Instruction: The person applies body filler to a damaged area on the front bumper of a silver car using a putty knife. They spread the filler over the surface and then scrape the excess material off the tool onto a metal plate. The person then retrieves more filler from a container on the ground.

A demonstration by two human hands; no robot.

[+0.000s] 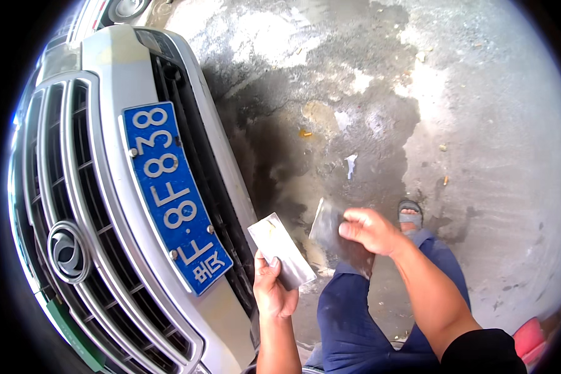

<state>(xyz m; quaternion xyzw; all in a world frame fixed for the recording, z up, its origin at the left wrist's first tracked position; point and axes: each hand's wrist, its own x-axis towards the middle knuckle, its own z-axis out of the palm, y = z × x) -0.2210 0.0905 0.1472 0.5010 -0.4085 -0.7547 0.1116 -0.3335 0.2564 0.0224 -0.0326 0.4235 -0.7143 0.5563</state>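
My left hand (273,292) is closed around the lower part of a flat, pale rectangular block (280,244), with the thumb lying on its face. The block is tilted and has smudges on it. To its right, my right hand (373,232) pinches a thin dark-grey sheet (328,229) between thumb and fingers. This sheet looks like sandpaper and is smeared by motion; it hangs over my knee. A small gap separates the sheet from the block. Both are held in the air beside the car's front bumper (221,336).
The white car fills the left side, with its chrome grille (96,206) and blue licence plate (177,199). Stained concrete (492,162) with small litter spreads ahead and right. My sandalled foot (410,214) stands there. Something red (530,340) shows at the lower right.
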